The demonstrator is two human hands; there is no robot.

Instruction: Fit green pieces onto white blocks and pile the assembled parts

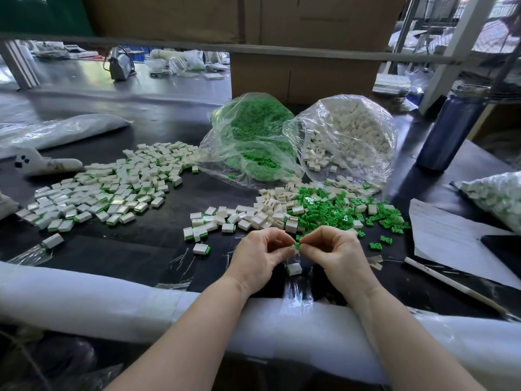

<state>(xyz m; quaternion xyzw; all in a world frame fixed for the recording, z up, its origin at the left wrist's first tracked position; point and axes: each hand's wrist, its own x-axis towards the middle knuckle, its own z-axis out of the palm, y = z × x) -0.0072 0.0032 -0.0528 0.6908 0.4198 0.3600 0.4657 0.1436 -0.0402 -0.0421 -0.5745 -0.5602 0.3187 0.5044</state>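
Observation:
My right hand [335,249] pinches a small green piece [297,245] between thumb and fingertips. My left hand [260,253] is curled close beside it, fingertips meeting the same piece; whether it holds a white block is hidden. An assembled part [294,268] lies on the table just below both hands. Loose white blocks [267,211] and loose green pieces [332,211] are heaped just beyond my hands. A wide spread of assembled parts [112,187] covers the table's left side.
A clear bag of green pieces [251,136] and a clear bag of white blocks [355,131] stand behind the heaps. A dark blue bottle [448,128] is at the right, with paper sheets [451,238], a pen [451,283] and another bag [499,196]. White foam padding [84,300] lines the near edge.

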